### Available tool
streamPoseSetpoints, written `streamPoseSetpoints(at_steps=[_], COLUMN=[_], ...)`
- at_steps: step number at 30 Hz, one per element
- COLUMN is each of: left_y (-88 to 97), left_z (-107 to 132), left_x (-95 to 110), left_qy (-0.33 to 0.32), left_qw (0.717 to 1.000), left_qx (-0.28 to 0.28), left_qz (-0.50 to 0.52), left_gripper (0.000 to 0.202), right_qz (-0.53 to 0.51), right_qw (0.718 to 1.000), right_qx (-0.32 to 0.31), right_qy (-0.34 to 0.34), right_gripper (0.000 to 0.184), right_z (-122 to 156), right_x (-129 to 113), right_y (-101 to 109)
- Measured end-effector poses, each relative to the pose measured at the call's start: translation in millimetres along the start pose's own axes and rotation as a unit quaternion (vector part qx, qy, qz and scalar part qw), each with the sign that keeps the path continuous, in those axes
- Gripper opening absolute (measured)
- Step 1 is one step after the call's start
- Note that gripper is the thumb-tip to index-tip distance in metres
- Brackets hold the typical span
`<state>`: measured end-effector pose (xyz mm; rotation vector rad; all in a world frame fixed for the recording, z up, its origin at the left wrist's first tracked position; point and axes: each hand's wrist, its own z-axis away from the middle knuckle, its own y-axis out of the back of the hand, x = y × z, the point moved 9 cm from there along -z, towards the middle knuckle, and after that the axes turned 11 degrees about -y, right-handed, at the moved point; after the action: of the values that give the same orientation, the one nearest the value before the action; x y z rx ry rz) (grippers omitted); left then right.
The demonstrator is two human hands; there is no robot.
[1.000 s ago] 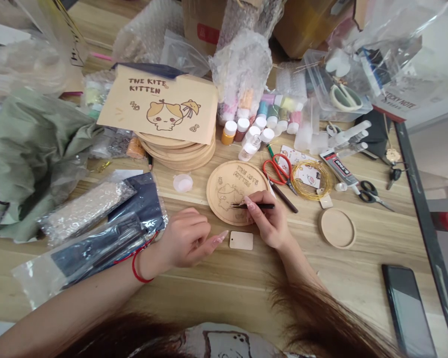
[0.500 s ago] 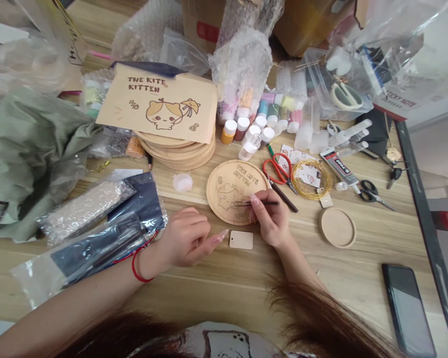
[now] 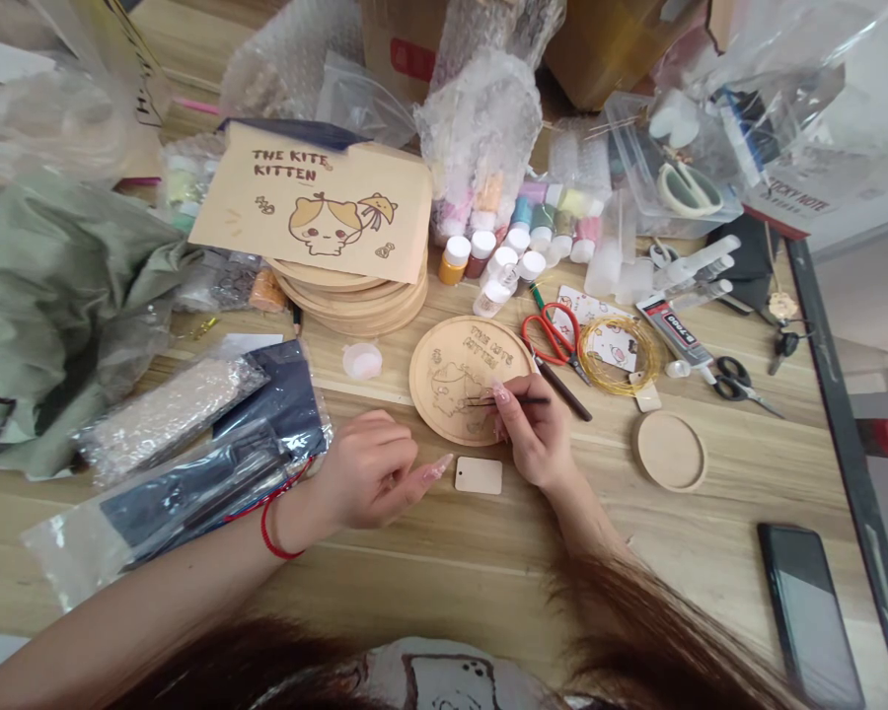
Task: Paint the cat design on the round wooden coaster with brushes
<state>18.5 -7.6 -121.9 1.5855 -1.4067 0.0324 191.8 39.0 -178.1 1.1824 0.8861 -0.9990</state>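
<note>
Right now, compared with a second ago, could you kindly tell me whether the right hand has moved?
Yes, slightly: the right hand, with its thin black tool, has shifted to the right in view, judged against the round wooden plaque, which has stayed put.

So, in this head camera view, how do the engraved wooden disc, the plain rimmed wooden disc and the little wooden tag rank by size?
Largest to smallest:
1. The engraved wooden disc
2. The plain rimmed wooden disc
3. The little wooden tag

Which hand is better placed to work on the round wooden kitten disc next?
Probably your right: the right hand holds a thin brush with its tip over the wooden disc. The left hand is empty, resting on the table beside the disc.
</note>
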Motion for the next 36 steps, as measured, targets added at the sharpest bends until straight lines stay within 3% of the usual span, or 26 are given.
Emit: streamPoseSetpoints(at_steps=[15, 25, 36], left_y=[-1.0, -0.4, -0.6], left_z=[1.1, 0.0, 0.8], left_x=[-0.7, 0.1, 0.2], left_qy=[0.001, 0.001, -0.001], left_qw=[1.000, 1.000, 1.000], left_qx=[-0.004, -0.008, -0.005], left_qz=[-0.003, -0.008, -0.009], left_gripper=[0.037, 0.038, 0.037], right_qz=[-0.001, -0.033, -0.023], right_qw=[1.000, 0.998, 0.998], right_qx=[0.005, -0.047, -0.058], right_qy=[0.001, 0.001, 0.013], right_gripper=[0.026, 0.023, 0.020], right_z=[-0.4, 4.2, 4.6], right_x=[-4.0, -5.0, -6.5], right_y=[0.3, -2.5, -4.7])
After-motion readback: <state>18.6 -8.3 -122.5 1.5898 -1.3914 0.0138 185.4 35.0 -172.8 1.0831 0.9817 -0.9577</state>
